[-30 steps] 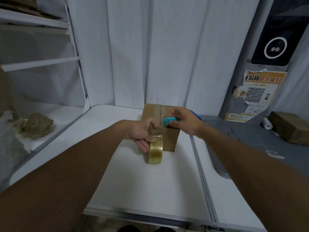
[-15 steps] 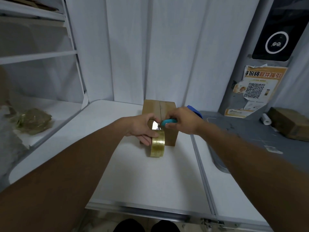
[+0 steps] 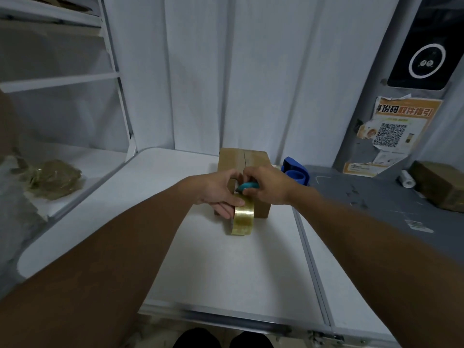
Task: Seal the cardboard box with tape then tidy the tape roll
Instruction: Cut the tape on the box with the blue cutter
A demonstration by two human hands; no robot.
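At the far left a crumpled wad of brownish film [image 3: 54, 178] lay on the lower shelf [image 3: 82, 169], well apart from the work. My left hand [image 3: 218, 190] was curled on the tape roll [image 3: 243, 217], thumb on top and fingers down its left face, holding it on edge on the white counter [image 3: 200, 267] just in front of the cardboard box [image 3: 243, 162]. I judged the roll light and stiff, its clear-gold surface slick, so the safest hold was across the flat sides or through the core rather than on the glossy band.

My right hand [image 3: 267, 188] was pinched around a small teal cutter [image 3: 247, 186], its tip meeting the tape where it ran from roll to box. The box looked rigid yet light enough to slide if pushed, so I thought it wanted steadying while the tape was cut. Its top flaps met at a centre seam with a shiny strip over it; nothing of its contents showed.

Further right a blue tape dispenser [image 3: 296, 172] stood beside the box, and I could not tell whether it held a roll. Another carton [image 3: 442, 187] sat closed at the far right.
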